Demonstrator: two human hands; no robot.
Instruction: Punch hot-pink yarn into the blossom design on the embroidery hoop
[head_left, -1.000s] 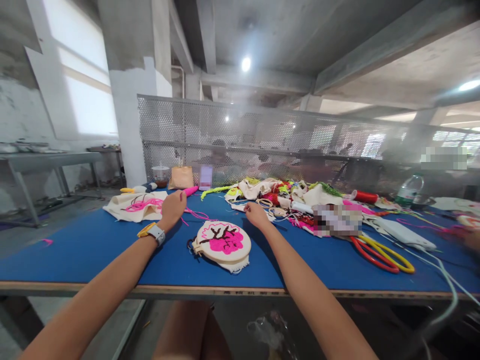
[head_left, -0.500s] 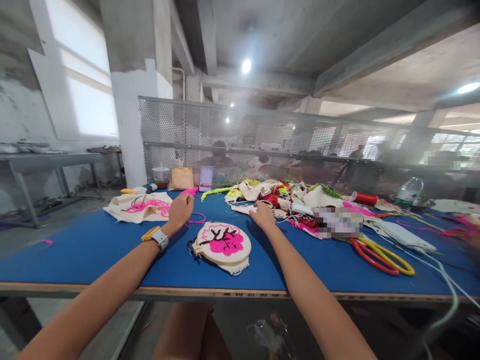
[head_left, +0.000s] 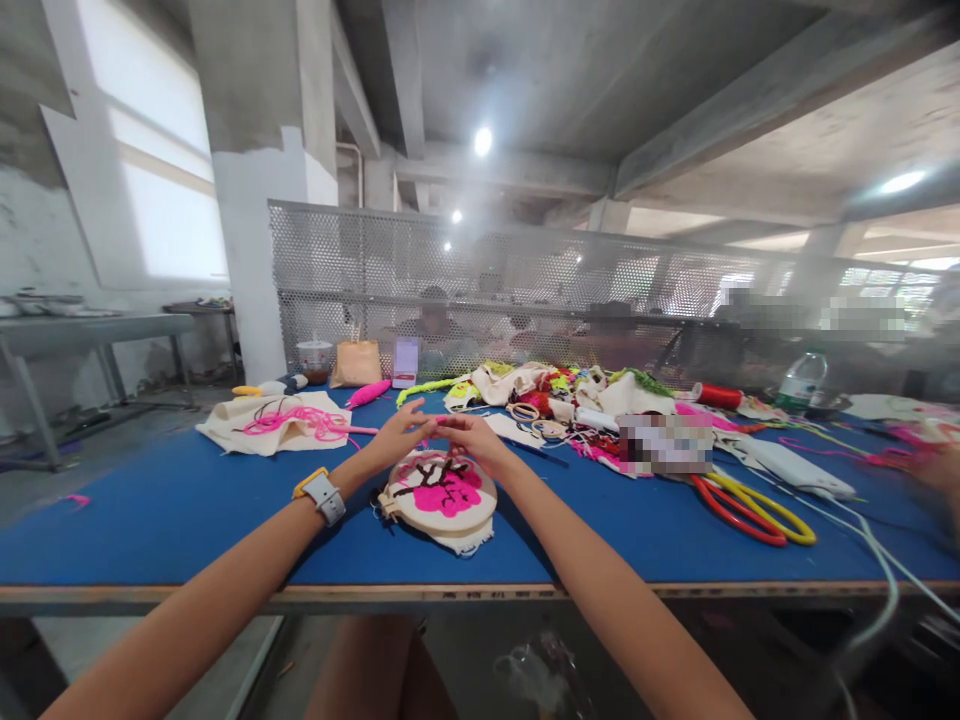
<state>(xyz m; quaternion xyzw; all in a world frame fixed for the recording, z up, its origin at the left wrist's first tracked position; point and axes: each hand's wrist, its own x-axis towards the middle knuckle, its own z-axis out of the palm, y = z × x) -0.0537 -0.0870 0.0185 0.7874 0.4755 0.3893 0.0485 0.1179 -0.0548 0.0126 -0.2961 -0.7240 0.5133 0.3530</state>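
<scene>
In the head view my left hand (head_left: 400, 438) and my right hand (head_left: 474, 443) meet fingertip to fingertip above the embroidery hoop (head_left: 450, 500). A strand of pink yarn (head_left: 364, 430) runs from the left up to my left hand, and a bit of pink shows between the two hands. Both sets of fingers are pinched about it; the exact grip is partly hidden. The hoop lies flat on the blue table, its cream fabric bearing a dark-branched tree with pink filling. To the left, a cream cloth (head_left: 225, 425) carries loose loops of the pink yarn.
Behind the hands lie a pink yarn bundle (head_left: 369, 393), a paper bag (head_left: 356, 363) and a phone (head_left: 406, 362). A heap of fabric and yarn (head_left: 517, 380) spreads right, near red and yellow handles (head_left: 750, 515), a white power bank (head_left: 802, 467) and a bottle (head_left: 802, 383).
My hands have come together above the hoop. My right hand has left the pale flat piece by the heap, where a dark thin tool now shows. The pink strand has been drawn rightward.
</scene>
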